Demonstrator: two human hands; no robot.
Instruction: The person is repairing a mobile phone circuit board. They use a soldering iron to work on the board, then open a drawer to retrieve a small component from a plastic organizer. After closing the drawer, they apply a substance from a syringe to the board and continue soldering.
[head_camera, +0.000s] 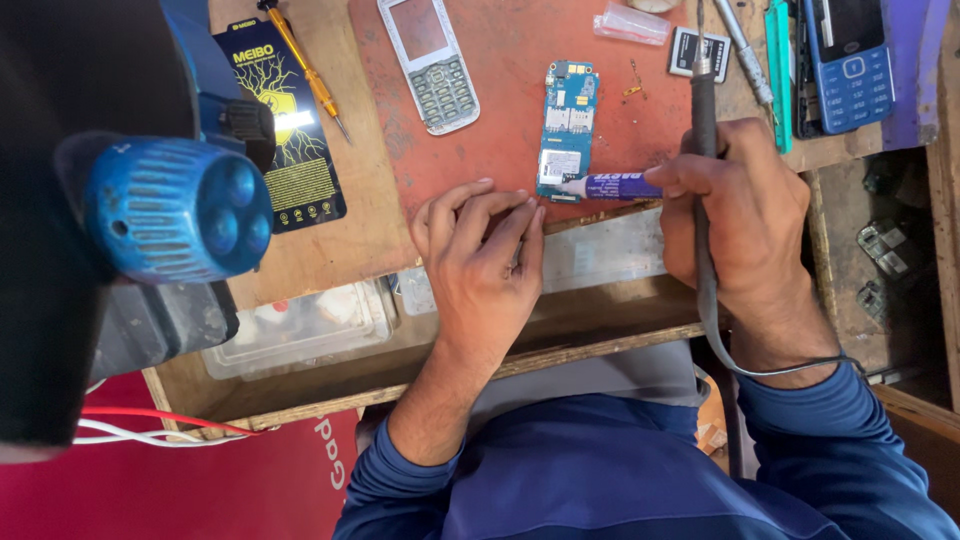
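A blue phone circuit board (567, 128) lies on the red mat (500, 60). My right hand (745, 215) grips a small blue-and-white tube (612, 186) whose white tip touches the board's lower edge. The same hand also holds a dark soldering iron (703, 110) that points away from me, its cable running over my wrist. My left hand (485, 265) rests on the bench edge just below the board, fingers curled loosely, holding nothing.
A white keypad phone front (430, 62), a yellow-handled screwdriver (305, 70) and a black-and-yellow packet (280, 125) lie to the left. A blue phone (850, 60), battery (697, 50) and tools sit at the right. A blue lamp head (175, 205) hangs close at left. Clear plastic trays (300, 325) line the bench front.
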